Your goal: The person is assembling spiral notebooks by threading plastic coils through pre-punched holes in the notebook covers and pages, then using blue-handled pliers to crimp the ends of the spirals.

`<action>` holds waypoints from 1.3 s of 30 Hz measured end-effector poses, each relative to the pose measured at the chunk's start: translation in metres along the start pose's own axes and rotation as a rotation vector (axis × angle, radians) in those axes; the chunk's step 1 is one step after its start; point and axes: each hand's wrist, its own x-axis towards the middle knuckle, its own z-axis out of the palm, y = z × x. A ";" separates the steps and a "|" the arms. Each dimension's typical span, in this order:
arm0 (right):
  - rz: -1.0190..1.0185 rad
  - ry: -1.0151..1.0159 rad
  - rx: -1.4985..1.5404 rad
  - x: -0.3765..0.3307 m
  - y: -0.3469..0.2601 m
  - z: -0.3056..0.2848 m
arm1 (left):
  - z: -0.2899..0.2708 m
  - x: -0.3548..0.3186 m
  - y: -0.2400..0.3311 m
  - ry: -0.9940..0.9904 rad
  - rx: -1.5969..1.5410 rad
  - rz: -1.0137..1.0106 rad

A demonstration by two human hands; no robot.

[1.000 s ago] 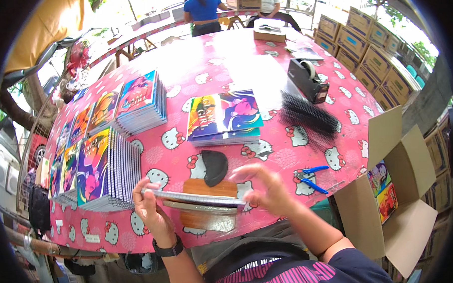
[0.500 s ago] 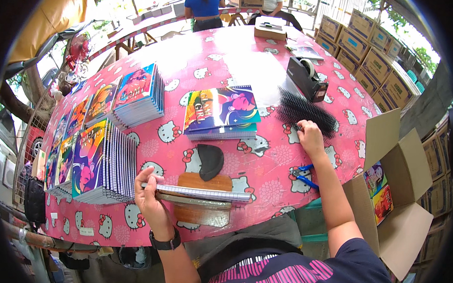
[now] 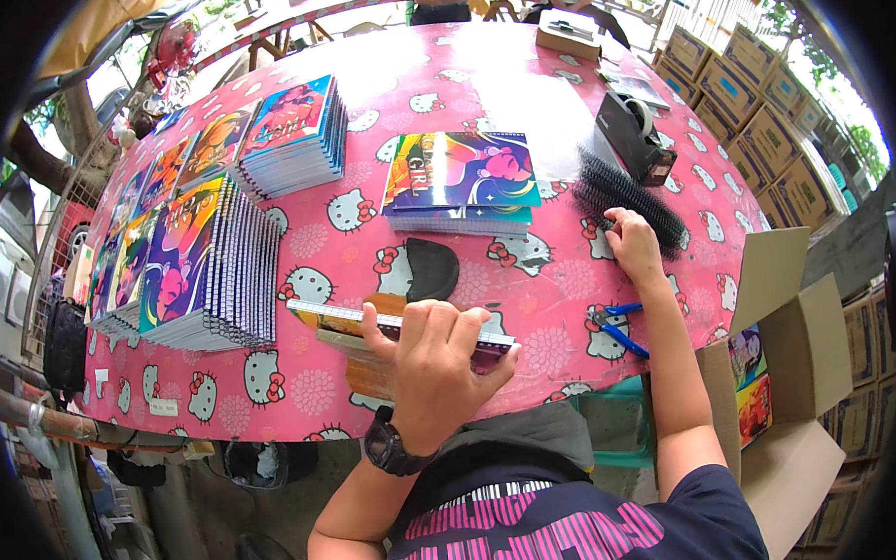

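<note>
My left hand (image 3: 433,364) is closed over the top of a thin notebook (image 3: 321,312), its fingers across the punched edge. The notebook stands on edge against a brown wooden board (image 3: 367,375), partly hidden by the hand. At the near side of a pile of black binding coils (image 3: 631,202), my right hand (image 3: 636,249) pinches at the coils with curled fingers. Beyond the board lies a black, rounded pad (image 3: 432,270). A small stack of colourful notebooks (image 3: 461,176) sits farther back, and blue-handled pliers (image 3: 622,331) rest near my right forearm.
Tall stacks of spiral notebooks (image 3: 206,264) fill the table's left side. A black tape dispenser (image 3: 635,138) stands behind the coils. At the right is an open carton (image 3: 791,357) with notebooks inside; more cartons (image 3: 748,121) are piled beyond. Two people are at the far end.
My left hand has moved right, from the notebook's left end to over its middle and right part. My right hand stays at the coils. The whole view has shifted slightly.
</note>
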 end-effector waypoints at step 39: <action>-0.348 -0.485 0.779 -0.075 -0.165 -0.097 | -0.021 0.001 -0.009 0.043 -0.345 0.089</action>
